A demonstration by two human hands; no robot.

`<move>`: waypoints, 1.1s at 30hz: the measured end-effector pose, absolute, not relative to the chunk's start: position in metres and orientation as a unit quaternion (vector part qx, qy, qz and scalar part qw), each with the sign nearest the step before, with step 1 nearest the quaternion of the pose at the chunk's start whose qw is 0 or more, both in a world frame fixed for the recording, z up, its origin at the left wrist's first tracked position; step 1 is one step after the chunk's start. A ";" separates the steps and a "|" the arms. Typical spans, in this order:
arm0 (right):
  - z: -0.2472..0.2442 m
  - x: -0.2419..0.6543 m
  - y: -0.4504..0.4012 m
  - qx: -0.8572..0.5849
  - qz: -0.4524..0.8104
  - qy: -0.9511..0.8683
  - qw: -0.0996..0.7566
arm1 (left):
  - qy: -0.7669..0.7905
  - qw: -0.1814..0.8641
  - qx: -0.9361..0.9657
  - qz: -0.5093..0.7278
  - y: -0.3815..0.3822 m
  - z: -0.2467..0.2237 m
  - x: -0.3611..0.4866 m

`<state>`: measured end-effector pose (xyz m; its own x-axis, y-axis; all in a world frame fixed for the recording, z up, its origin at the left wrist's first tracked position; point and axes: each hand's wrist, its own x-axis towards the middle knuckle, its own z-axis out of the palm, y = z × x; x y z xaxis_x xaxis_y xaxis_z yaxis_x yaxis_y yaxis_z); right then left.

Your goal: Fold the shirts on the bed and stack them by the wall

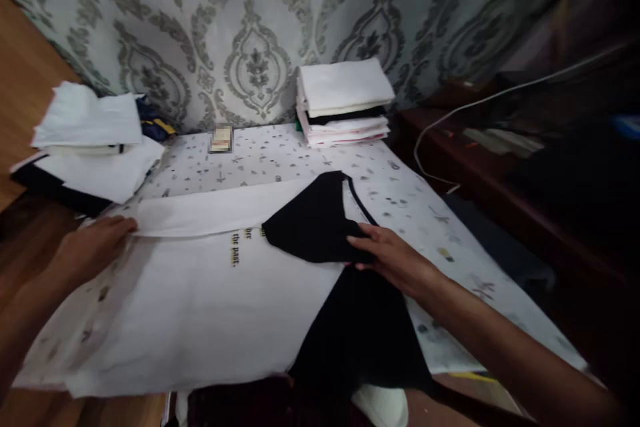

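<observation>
The surface (270,155) wears a white cover scattered with small printed motifs, bare along the right side and across the middle toward the wall. A white shirt (200,313) with black sleeves lies spread over the near part, reaching the near edge, one long side folded inward over some dark lettering. At the far right stands a neat stack of folded clothes (347,97); at the far left sits a looser pile of garments (95,127). Between them, near the wall, lies a small blurred packet (221,139).

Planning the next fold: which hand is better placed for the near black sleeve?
Likely the right hand: it's beside that sleeve, while the left hand is at the opposite end of the shirt.
</observation>
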<state>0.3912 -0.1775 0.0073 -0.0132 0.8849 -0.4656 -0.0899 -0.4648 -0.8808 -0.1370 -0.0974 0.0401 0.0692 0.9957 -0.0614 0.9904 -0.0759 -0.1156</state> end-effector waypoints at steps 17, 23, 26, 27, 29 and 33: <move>-0.021 0.413 0.009 -0.762 0.091 -0.631 0.113 | -0.669 -0.051 -0.738 0.068 0.003 0.029 -0.132; -0.027 0.428 0.008 -0.715 0.070 -0.635 0.284 | -0.738 -0.032 -0.670 -0.077 -0.011 0.025 -0.149; -0.036 0.431 0.009 -0.702 0.056 -0.645 0.297 | -0.725 -0.026 -0.679 -0.117 -0.007 0.006 -0.159; -0.039 0.431 0.010 -0.696 0.054 -0.655 0.289 | -0.709 -0.017 -0.692 -0.134 -0.005 0.000 -0.162; -0.044 0.431 0.011 -0.686 0.052 -0.672 0.274 | -0.672 0.015 -0.721 -0.167 -0.003 -0.008 -0.165; -0.036 0.427 -0.002 -0.674 0.038 -0.677 0.294 | -0.659 0.083 -0.735 -0.138 -0.015 0.003 -0.135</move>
<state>0.4272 -0.0023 -0.0358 0.0815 0.9340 0.3478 0.8898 0.0890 -0.4477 -0.1352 -0.0149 0.0035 0.0931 0.9457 0.3115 0.9912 -0.1174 0.0603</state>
